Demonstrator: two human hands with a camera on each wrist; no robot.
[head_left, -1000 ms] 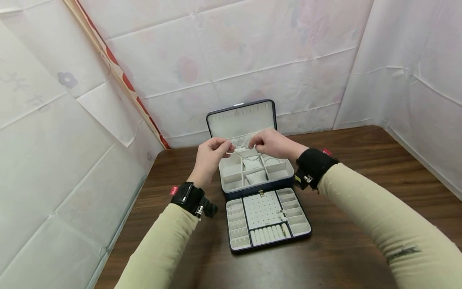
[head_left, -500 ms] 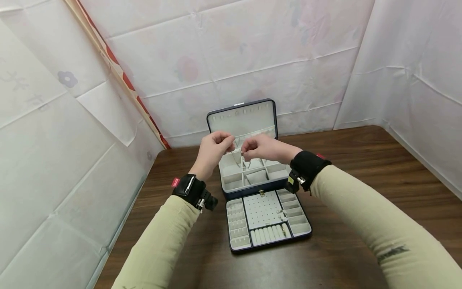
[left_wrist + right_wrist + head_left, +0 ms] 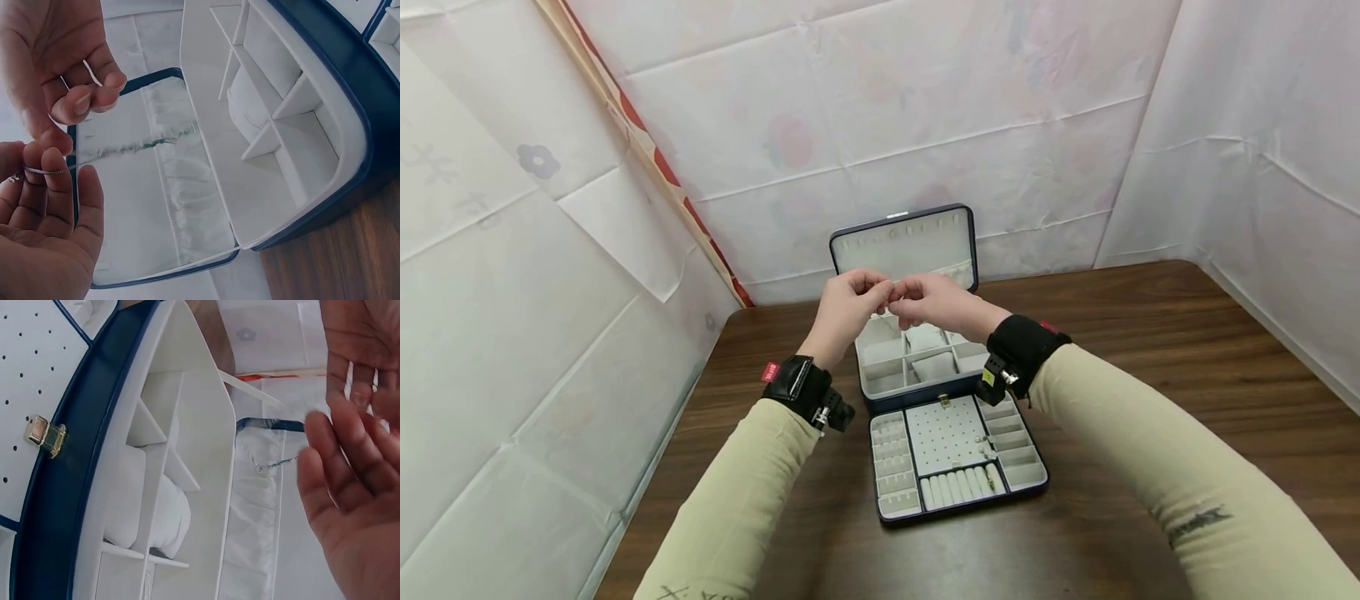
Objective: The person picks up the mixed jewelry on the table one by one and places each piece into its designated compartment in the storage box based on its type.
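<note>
Above the open box [image 3: 917, 367], the left hand [image 3: 847, 307] and right hand [image 3: 934, 302] almost touch, each pinching one end of a thin chain [image 3: 134, 147] that sags between them.

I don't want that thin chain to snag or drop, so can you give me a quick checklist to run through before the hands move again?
1. Chain held at both ends: left hand pinches it; right hand's grip cannot tell.
2. Chain free of knots: cannot tell, too thin.
3. Jewelry box lid open: ok.
4. Hands above the box compartments: ok.
5. Removed tray out of the way, in front of the box: ok.
</note>
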